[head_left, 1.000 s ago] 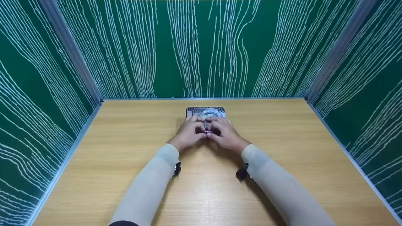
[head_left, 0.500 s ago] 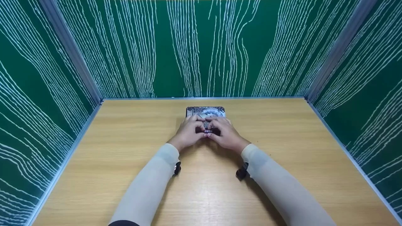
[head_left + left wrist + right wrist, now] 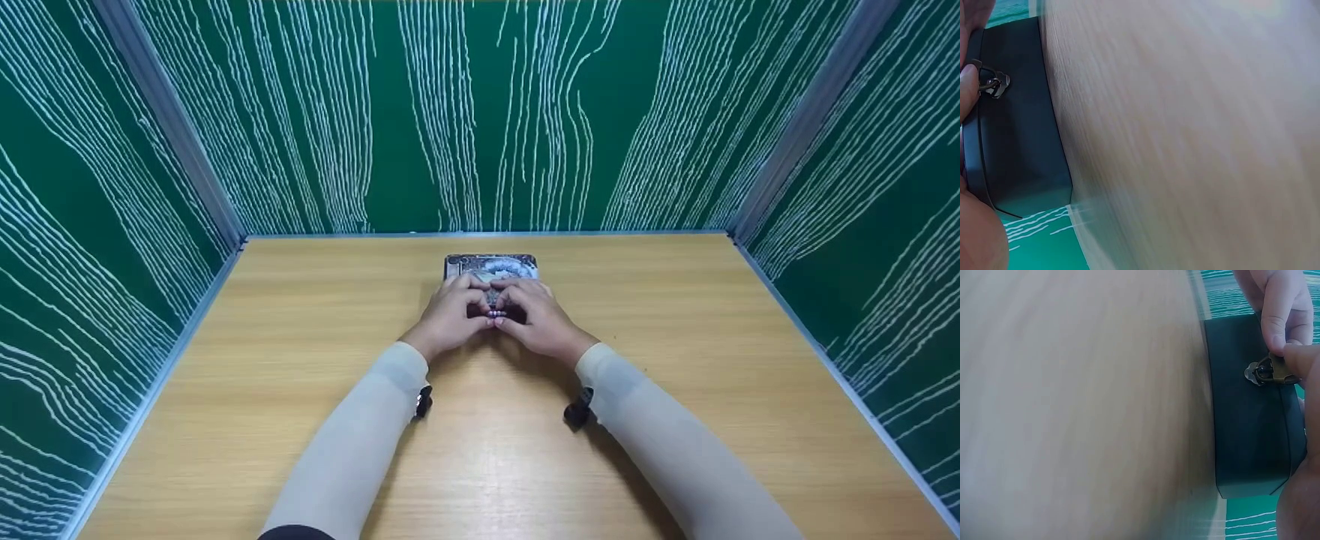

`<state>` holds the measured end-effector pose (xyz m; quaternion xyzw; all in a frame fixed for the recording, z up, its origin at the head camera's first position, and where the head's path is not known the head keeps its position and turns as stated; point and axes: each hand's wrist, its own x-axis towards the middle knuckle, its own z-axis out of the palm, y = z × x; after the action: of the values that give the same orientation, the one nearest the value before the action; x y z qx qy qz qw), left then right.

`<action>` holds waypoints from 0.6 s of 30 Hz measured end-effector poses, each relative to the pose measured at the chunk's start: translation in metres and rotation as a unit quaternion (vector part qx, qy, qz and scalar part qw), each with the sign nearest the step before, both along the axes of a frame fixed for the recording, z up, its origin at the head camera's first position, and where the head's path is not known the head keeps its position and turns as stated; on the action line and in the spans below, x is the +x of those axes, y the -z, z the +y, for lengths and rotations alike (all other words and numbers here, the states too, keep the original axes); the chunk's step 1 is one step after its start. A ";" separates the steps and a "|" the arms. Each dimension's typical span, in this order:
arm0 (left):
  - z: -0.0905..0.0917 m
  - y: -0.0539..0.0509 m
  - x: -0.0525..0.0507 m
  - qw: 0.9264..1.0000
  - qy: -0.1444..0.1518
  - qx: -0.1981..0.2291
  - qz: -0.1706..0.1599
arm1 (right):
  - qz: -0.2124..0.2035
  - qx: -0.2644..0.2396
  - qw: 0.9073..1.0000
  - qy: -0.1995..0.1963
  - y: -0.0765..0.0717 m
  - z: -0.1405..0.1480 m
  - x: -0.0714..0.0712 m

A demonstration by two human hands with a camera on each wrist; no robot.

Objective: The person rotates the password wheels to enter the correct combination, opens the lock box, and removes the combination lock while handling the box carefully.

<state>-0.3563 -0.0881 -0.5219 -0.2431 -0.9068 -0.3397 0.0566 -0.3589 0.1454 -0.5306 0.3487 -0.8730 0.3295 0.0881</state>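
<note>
A dark box (image 3: 1249,439) with a patterned, picture-covered lid (image 3: 502,266) stands on the table. On its front, at the lid seam, is a brass-coloured metal clasp (image 3: 1279,371), its loop meeting a silver plate (image 3: 999,85) below the seam. My left hand (image 3: 450,311) pinches the clasp from the left, thumb low and fingers bent over the lid. From the right, my right hand (image 3: 544,322) does the same, and both thumbs nearly touch. The hands cover much of the lid, and parts of the clasp are hidden behind the fingertips.
The wooden table (image 3: 495,450) spreads around the box. Green walls (image 3: 420,150) with white wavy lines stand behind it and at both sides. Dark wrist devices (image 3: 577,412) sit below the hands on the sleeves.
</note>
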 end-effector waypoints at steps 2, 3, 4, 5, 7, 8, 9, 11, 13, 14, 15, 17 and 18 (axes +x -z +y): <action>0.000 0.000 0.000 1.000 0.000 -0.001 -0.001 | 0.000 0.001 1.000 0.000 0.000 0.000 0.000; 0.000 0.000 0.000 1.000 0.000 -0.001 -0.002 | 0.001 -0.001 1.000 -0.002 0.000 0.000 0.000; 0.000 0.000 0.000 1.000 -0.001 -0.002 -0.005 | 0.001 -0.002 1.000 -0.002 0.000 0.000 0.000; 0.000 0.000 0.000 1.000 -0.002 -0.002 -0.007 | 0.001 -0.004 1.000 -0.003 0.000 0.000 0.000; 0.000 -0.001 0.000 1.000 -0.003 -0.002 -0.009 | 0.001 -0.006 1.000 -0.003 0.000 0.000 0.000; 0.001 -0.001 0.000 1.000 -0.004 -0.002 -0.009 | 0.001 -0.007 1.000 -0.002 0.000 0.000 0.000; 0.001 -0.001 0.000 1.000 -0.004 -0.003 -0.009 | 0.001 -0.008 1.000 -0.002 0.001 0.000 0.000; 0.000 -0.001 0.000 1.000 -0.005 -0.002 -0.008 | 0.000 -0.005 1.000 0.000 0.001 0.000 0.000; 0.000 -0.001 0.000 1.000 -0.005 -0.003 -0.008 | -0.002 0.001 1.000 0.003 0.001 0.001 0.000; 0.000 -0.001 0.000 1.000 -0.005 -0.003 -0.008 | -0.003 0.003 1.000 0.004 0.000 0.001 0.000; 0.000 -0.001 0.001 1.000 -0.006 -0.003 -0.008 | -0.004 0.005 1.000 0.004 0.000 0.001 0.000; 0.000 -0.001 0.001 1.000 -0.006 -0.003 -0.009 | -0.007 0.007 1.000 0.004 -0.001 0.001 0.000; 0.000 -0.001 0.001 1.000 -0.006 -0.003 -0.008 | -0.009 0.006 1.000 0.003 -0.001 0.000 0.001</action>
<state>-0.3556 -0.0876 -0.5205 -0.2349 -0.9097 -0.3387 0.0509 -0.3582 0.1458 -0.5291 0.3435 -0.8768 0.3271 0.0796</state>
